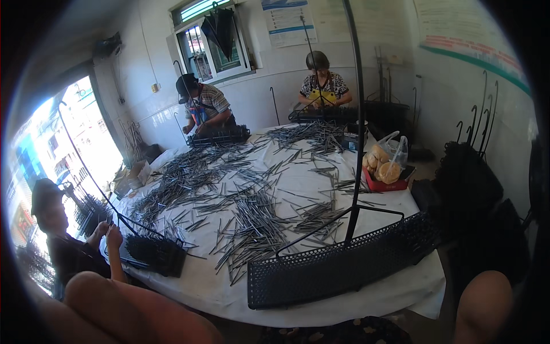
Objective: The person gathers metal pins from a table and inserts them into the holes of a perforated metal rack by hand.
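Neither my left hand nor my right hand shows. A bent bare limb of mine (pixel 137 312) crosses the lower left corner, and another (pixel 484 307) rises at the lower right; whether these are arms or legs I cannot tell. Closest to me, a long black perforated metal tray (pixel 309 285) rests on the table's near edge, and a tall black rod (pixel 359 114) stands up from its frame. Just beyond it, many thin dark metal rods (pixel 255 221) lie in loose heaps over the white-covered table (pixel 395 295).
Three people sit around: one at left (pixel 69 246), one far left (pixel 206 106), one at the back (pixel 323 86), each by a black tray. A red box (pixel 387 184) with bagged round food (pixel 378 157) sits at right. Hooked black racks (pixel 470 178) stand by the right wall.
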Available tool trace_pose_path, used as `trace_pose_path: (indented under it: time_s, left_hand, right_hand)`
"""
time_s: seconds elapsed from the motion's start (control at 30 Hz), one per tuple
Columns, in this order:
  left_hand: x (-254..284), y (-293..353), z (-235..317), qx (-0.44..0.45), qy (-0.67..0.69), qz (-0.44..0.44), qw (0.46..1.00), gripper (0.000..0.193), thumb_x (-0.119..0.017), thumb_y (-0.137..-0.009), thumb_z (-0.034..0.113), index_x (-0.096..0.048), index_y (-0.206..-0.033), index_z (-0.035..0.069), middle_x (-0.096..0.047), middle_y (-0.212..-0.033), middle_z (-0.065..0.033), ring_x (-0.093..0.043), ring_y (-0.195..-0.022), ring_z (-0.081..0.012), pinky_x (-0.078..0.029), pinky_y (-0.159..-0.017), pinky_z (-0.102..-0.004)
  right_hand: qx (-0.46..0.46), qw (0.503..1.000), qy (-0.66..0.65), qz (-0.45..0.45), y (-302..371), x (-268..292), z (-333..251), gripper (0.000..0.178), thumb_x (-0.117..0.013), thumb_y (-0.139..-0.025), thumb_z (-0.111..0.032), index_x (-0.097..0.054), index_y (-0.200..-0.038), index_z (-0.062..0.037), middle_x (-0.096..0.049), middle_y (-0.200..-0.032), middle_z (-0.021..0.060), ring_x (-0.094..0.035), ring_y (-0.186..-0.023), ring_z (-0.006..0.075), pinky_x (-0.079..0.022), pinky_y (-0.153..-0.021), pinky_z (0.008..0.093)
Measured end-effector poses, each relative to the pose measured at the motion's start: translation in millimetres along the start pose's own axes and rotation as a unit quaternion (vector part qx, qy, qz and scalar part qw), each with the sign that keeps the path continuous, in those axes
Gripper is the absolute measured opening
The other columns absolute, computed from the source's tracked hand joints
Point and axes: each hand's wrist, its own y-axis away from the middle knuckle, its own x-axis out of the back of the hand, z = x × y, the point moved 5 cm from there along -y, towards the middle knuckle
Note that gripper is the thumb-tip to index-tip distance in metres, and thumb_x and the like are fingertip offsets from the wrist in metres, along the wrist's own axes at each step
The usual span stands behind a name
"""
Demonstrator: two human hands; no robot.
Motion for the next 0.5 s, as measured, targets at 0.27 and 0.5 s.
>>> trace_pose_path:
  time_s: [0.27,0.5]
  left_hand:
    - [-7.6,3.5,-10.1,0.018,0.064,0.004,0.998,0.029,-0.073,-0.076,0.024,-0.046,-0.081,0.015,-0.035,-0.055,0.0070,-0.035,-0.046,-0.0088,-0.029,-0.057,-0.0159]
    - [-30.3,-0.3,-23.7,0.031,0.135,-0.001,0.990,0.028,-0.072,-0.077,0.024,-0.046,-0.082,0.015,-0.035,-0.055,0.0070,-0.035,-0.046,-0.0088,-0.028,-0.057,-0.0165]
  right_hand:
    - [0.031,0.998,-0.001,0.055,22.7,8.0,-30.6,0.023,-0.055,-0.096,-0.032,-0.067,-0.102,-0.0134,-0.059,-0.095,0.0005,-0.050,-0.097,0.0162,-0.040,-0.079,0.0252]
    - [-0.171,0.985,-0.036,0.010,-52.6,-20.7,38.7,0.027,-0.050,-0.099,-0.034,-0.066,-0.097,-0.0132,-0.059,-0.093,0.0018,-0.052,-0.102,0.0183,-0.046,-0.082,0.0310]
